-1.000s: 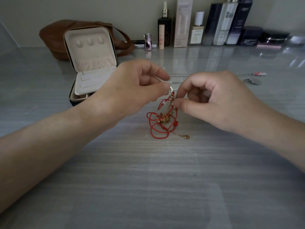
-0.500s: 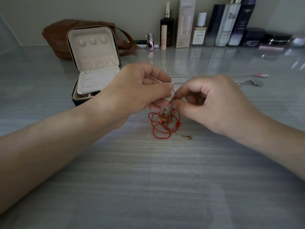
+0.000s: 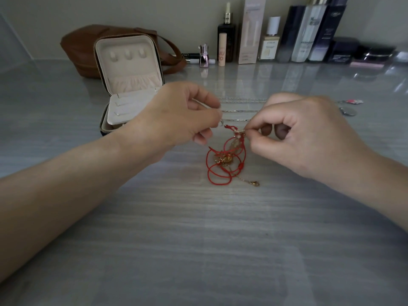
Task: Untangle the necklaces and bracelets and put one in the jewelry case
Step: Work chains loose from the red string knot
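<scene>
Your left hand (image 3: 176,115) pinches a small silver ring (image 3: 221,123), and your right hand (image 3: 304,133) pinches the top of the red cord tangle (image 3: 220,171). That tangle sits right of the open jewelry case (image 3: 130,69), nearer you

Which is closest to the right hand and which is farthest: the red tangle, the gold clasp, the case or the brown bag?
1. The red tangle: middle, pinched by the right hand.
2. The gold clasp: on the table, just below that hand.
3. The case: open, far left.
4. The brown bag: behind the case, back left.
</scene>
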{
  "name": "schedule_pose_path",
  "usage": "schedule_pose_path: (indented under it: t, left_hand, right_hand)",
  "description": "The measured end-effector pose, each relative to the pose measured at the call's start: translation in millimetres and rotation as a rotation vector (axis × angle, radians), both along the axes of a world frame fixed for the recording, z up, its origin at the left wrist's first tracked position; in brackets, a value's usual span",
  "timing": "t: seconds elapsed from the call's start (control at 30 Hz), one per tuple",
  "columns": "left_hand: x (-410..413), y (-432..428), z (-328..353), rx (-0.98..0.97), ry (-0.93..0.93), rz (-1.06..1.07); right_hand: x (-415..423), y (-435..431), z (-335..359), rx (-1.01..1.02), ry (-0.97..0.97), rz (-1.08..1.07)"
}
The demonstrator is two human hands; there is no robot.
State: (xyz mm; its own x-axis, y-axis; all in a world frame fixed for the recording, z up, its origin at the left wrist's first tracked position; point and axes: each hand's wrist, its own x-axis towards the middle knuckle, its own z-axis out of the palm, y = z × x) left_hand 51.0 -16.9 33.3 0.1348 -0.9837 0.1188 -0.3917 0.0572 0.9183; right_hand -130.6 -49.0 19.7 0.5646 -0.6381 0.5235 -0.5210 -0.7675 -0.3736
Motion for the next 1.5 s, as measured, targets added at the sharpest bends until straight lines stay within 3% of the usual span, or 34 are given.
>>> schedule_pose_path:
  t: [0.27,0.4,0.53,0.7,1.03,1.37,1.5]
  left_hand:
    - [6,-5,-5,0.047,-0.105,0.006]
    - [11,-9,-9,0.057,-0.246,0.019]
    - [3,-2,-7,-0.145,-0.401,-0.016]
    - [-8,9,-2,-0.329,-0.313,-0.129]
    - [-10,10,-7,-0.266,-0.345,-0.104]
    - [-9,6,-6,-0.054,-0.200,-0.101]
    - [-3,4,-5,-0.133,-0.320,-0.076]
  right_hand:
    - [-2,0,3,0.136,-0.185,0.094]
    - [-3,-3,4,0.203,-0.249,0.137]
    - [-3,-6,5,0.250,-0.231,0.142]
    - [1,-5,5,0.298,-0.190,0.138]
    - [4,1,8,0.369,-0.160,0.090]
    - [3,2,9,0.299,-0.094,0.076]
    - [1,0,8,0.305,-0.115,0.106]
